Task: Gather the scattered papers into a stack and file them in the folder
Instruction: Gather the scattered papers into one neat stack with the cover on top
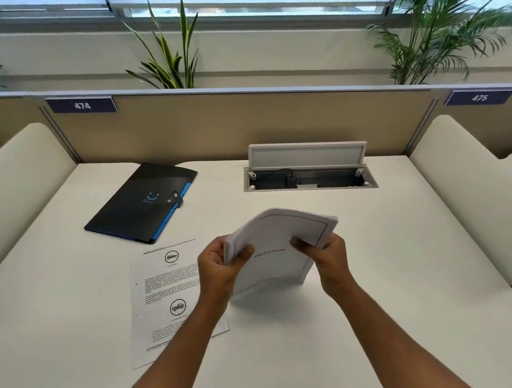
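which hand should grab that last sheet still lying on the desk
Left. The left hand is right beside the loose sheet, which lies under the left forearm. The right hand is farther off and can keep holding the stack.

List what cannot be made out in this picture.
- Head view: how many sheets the paper stack holds; its edges blur together.
- Body text on the loose sheet: too small; the left arm covers its right edge.
- What the closed black folder contains.
- Heading on the stack's top page: blurred.
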A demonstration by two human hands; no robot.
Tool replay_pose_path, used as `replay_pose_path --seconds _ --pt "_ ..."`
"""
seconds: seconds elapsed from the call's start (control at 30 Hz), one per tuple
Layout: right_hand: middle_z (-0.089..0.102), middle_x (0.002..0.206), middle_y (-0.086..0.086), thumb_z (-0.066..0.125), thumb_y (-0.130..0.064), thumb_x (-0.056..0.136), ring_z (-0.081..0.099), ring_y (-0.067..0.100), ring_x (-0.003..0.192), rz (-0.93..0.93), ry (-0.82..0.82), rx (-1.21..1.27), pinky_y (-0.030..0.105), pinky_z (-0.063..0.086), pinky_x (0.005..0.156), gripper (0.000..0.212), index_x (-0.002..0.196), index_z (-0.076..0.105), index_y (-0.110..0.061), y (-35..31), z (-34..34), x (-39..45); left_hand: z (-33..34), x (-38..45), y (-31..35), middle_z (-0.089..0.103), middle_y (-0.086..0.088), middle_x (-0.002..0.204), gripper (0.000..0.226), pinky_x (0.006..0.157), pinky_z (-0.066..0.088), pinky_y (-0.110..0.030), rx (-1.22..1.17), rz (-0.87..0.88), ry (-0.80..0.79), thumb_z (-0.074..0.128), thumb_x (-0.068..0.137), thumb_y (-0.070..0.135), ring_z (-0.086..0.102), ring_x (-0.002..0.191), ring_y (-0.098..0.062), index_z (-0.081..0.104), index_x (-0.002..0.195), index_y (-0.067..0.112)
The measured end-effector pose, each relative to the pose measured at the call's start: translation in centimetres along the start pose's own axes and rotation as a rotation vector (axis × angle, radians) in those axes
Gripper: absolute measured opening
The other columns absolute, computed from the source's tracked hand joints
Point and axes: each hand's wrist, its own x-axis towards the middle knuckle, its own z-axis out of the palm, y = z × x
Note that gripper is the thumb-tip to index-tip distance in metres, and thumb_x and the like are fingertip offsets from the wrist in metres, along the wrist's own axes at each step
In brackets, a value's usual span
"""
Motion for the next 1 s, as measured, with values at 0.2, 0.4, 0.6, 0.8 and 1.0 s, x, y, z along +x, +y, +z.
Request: replay_pose_path --seconds 0.2,0.4,0.6,0.8,1.0 --pt "0.08 0.096 0.01 0.096 -0.028 0.058 0.075 0.023 0.086 0.016 -0.046 -0.068 0.041 0.063 0.075 0.042 0.095 0.081 -0.015 0.1 1.4 -0.4 0.7 -0.1 0.5 0.076 -0.004 0.098 0.046 0.07 0.061 -0.037 -0.007 -0.017 -0.019 0.091 0.062 0.038 0.074 0.089 -0.022 0.073 0.103 0.029" --pt "0.08 0.106 0.01 0.096 -0.018 0.065 0.077 0.03 0.098 0.076 -0.117 -0.068 0.043 0.064 0.079 0.048 0.11 0.077 -0.018 0.3 1.5 -0.9 0.6 -0.7 -0.4 0.077 -0.002 0.1 0.049 0.073 0.062 -0.034 0.066 -0.047 -0.092 0.091 0.061 0.041 0.074 0.091 -0.02 0.072 0.104 0.028" --pt "0.079 0.106 0.014 0.093 -0.014 0.069 0.077 0.032 0.096 0.069 -0.067 0.023 0.038 0.062 0.076 0.041 0.107 0.078 -0.012 0.0 1.2 -0.5 0.3 -0.7 -0.6 0.077 -0.002 0.094 0.035 0.069 0.06 -0.031 0.059 -0.028 -0.063 0.089 0.065 0.036 0.075 0.087 -0.019 0.074 0.097 0.03" --pt "0.08 0.102 0.013 0.092 -0.022 0.069 0.077 0.028 0.09 0.045 -0.005 0.051 0.035 0.062 0.072 0.036 0.102 0.079 -0.015 -0.2 1.2 -0.6 0.1 -0.6 -0.4 0.077 -0.002 0.091 0.034 0.068 0.062 -0.034 0.025 -0.027 0.0 0.088 0.066 0.035 0.074 0.083 -0.022 0.074 0.096 0.028" --pt "0.08 0.102 0.011 0.093 -0.023 0.069 0.078 0.029 0.092 0.08 -0.034 -0.035 0.039 0.063 0.073 0.04 0.106 0.078 -0.017 -0.1 2.1 -1.3 0.9 -1.0 -0.4 0.078 0.0 0.091 0.036 0.066 0.061 -0.033 0.049 -0.065 0.029 0.089 0.065 0.035 0.075 0.082 -0.02 0.074 0.097 0.029"
